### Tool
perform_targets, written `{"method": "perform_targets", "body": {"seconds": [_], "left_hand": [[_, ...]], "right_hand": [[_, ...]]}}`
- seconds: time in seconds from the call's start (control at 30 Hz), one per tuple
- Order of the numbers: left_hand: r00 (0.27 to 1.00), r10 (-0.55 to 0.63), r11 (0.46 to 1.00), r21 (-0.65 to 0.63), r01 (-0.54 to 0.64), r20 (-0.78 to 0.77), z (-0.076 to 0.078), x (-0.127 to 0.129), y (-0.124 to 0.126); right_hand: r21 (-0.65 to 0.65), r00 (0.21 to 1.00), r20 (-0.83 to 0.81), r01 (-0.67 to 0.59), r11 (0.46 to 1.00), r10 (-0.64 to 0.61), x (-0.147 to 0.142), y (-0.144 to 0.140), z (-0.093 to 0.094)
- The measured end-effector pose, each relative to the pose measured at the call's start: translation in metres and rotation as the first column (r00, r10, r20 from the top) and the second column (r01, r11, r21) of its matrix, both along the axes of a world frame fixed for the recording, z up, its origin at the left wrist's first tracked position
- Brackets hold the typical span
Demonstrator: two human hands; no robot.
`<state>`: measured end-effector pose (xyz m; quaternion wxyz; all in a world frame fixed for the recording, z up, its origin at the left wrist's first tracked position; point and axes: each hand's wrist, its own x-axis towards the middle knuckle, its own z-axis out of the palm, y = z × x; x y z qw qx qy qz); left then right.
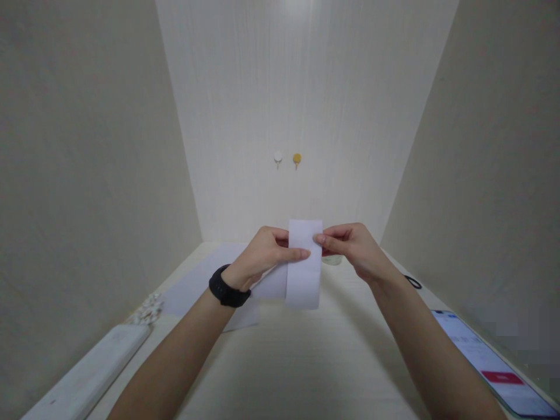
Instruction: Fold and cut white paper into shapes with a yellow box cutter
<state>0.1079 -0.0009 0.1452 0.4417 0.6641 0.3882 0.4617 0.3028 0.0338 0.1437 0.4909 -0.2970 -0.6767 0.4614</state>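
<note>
Paper strip [303,265] is held up in the air over the bench [306,361], between the two hands and roughly level with them, in the middle of the view. Its long axis is seen to run up and down, with the top edge raised toward the back wall [301,87] and the bottom edge hanging free toward the bench. The flat face is turned toward the camera.

Larger things are set around it: a white sheet [196,286] is laid on the bench behind the left wrist, a long white block [91,373] lies at the near left, and a phone [494,361] with a lit screen is placed at the near right. A small heap of white bits [147,310] is seen beside the block, and two small hooks [287,158] are fixed on the back wall.

The strip is met from both sides. By the left hand [262,254], the left edge is pinched between thumb and the fingers [297,254]. By the right hand [354,245], the right edge is pinched near the top, the fingertips pressed together on it. Neither hand is clearly nearer; both are touching. A black band [227,289] is worn on the left wrist.
</note>
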Motion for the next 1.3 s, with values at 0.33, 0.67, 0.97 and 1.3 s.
{"method": "perform_targets", "body": {"seconds": [0.33,0.67,0.97,1.3], "left_hand": [[0.999,0.015,1.0,-0.004,-0.015,0.036,-0.001,0.001,0.001],[0.99,0.054,0.997,-0.055,-0.047,0.131,-0.007,-0.001,0.01],[0.973,0.142,0.988,-0.081,-0.129,0.182,-0.009,0.001,0.013],[0.953,0.178,0.981,-0.119,-0.152,0.245,-0.008,0.0,0.015]], "right_hand": [[-0.018,0.971,-0.19,0.142,0.99,-0.143,-0.011,0.001,-0.005],[-0.058,0.991,-0.096,0.087,0.995,-0.092,-0.012,0.004,-0.009],[-0.09,0.999,-0.009,0.041,0.995,-0.042,-0.014,0.006,-0.013],[-0.1,1.0,-0.003,0.011,0.995,-0.011,-0.015,0.007,-0.017]]}}
